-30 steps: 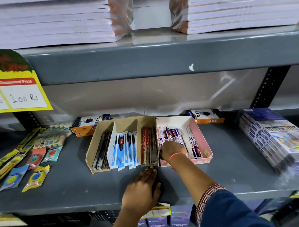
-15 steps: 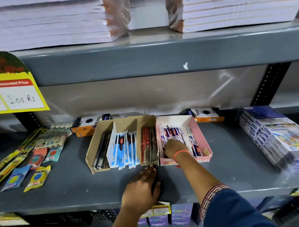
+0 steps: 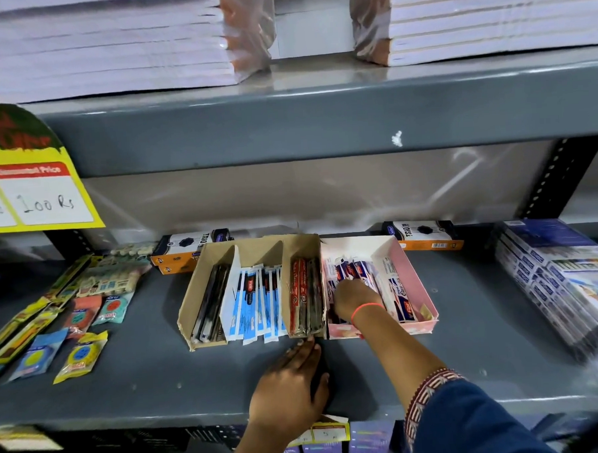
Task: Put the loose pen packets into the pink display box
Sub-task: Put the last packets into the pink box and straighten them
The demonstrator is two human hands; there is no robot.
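Note:
The pink display box (image 3: 417, 282) sits on the grey shelf (image 3: 143, 387), pressed against a brown cardboard tray. Blue, red and white pen packets (image 3: 356, 269) stand in its left half, and a few more packets (image 3: 398, 297) lean along its right wall. My right hand (image 3: 354, 297) is inside the box at the front left, back of the hand up, fingers curled down onto the packets. The grip itself is hidden. My left hand (image 3: 291, 387) lies palm down on the shelf, holding nothing, with its fingertips near the brown tray's front corner.
The brown tray (image 3: 198, 299) holds dark pens, blue-white packets (image 3: 256, 296) and red packets (image 3: 302, 294). Orange-black boxes (image 3: 425, 236) stand behind. Wrapped boxed sets (image 3: 560, 283) fill the right, small sachets (image 3: 80, 352) the left. A yellow price sign (image 3: 32, 190) hangs under the upper shelf.
My right hand has edged slightly right and deeper among the packets in the pink box. My left hand stays flat on the shelf.

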